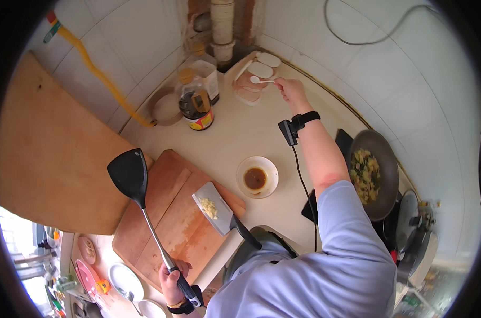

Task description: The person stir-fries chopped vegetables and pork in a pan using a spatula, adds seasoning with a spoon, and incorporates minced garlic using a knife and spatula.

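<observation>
My left hand (173, 278) grips a spatula (128, 170) with a steel shaft and broad black head, raised at the lower left. My right hand (290, 90), stretched toward the back, pinches a small white spoon (256, 79) over a seasoning container (247, 93) with white lids. A cleaver (219, 214) with chopped pale bits on its blade lies on the wooden cutting board (153, 217). A white bowl (271, 177) holding brown liquid stands near the middle. At the right, a pan (389, 159) contains yellow and green food.
Two bottles (196, 103) stand at the back near a round dish (165, 103). An upright wooden board (50, 148) is at the left, above several plates (125, 278). A yellow hose (92, 66) and a vertical pipe (222, 24) run along the wall. Lids (410, 217) stand at the right.
</observation>
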Demonstrator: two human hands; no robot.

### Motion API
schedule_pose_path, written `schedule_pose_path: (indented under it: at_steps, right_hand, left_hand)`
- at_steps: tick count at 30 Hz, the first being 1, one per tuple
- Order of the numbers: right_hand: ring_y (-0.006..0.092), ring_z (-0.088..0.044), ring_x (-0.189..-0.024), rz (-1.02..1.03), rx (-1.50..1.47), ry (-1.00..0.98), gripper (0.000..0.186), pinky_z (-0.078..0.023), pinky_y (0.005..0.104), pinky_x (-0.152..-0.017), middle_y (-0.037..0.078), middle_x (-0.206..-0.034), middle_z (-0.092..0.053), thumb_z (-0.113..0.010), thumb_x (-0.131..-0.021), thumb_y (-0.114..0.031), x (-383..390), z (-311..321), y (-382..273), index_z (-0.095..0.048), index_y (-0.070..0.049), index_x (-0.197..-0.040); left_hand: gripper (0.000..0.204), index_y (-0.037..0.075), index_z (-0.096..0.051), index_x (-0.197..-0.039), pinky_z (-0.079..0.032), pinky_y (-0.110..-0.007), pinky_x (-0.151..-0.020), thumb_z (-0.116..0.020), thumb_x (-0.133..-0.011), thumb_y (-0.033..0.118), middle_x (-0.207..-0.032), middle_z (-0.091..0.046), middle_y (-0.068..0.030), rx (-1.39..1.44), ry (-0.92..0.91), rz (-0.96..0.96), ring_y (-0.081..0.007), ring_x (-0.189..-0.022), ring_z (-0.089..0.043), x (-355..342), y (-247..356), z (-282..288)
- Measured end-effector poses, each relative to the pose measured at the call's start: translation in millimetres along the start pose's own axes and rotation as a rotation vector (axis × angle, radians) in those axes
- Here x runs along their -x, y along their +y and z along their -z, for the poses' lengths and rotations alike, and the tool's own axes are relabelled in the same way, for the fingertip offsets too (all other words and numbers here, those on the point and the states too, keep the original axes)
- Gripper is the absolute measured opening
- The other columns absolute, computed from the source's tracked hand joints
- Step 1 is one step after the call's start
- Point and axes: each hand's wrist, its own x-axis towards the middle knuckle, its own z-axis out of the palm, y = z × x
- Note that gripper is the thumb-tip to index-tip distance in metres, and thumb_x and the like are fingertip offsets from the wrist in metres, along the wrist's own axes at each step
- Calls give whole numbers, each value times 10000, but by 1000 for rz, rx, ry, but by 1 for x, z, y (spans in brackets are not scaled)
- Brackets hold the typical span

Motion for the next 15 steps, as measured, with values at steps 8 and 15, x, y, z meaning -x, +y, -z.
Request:
schedule_pose_path:
  at_steps: [8, 15]
  right_hand:
    - [39, -316, -444, -42, -168, -17, 156, -195, 212, -389, -49, -565, -440, -654, -779, -155, 153, 110, -107, -635, -18, -706]
    - [14, -305, -446, 54, 34, 264, 182, -190, 182, -369, -55, -579, -443, -660, -799, -180, 289, 275, -144, -641, -3, -764]
  left_hand:
    - [322, 32, -481, -779, -426, -366, -716, -653, -794, 304, -628, -452, -41, -38, -246, 8, -149, -571, -438, -11, -14, 12]
    - [316, 60, -468, -762, -410, -345, -691, -649, -798, 316, -561, -410, -16, -47, -378, 16, -126, -530, -406, -10, -23, 3]
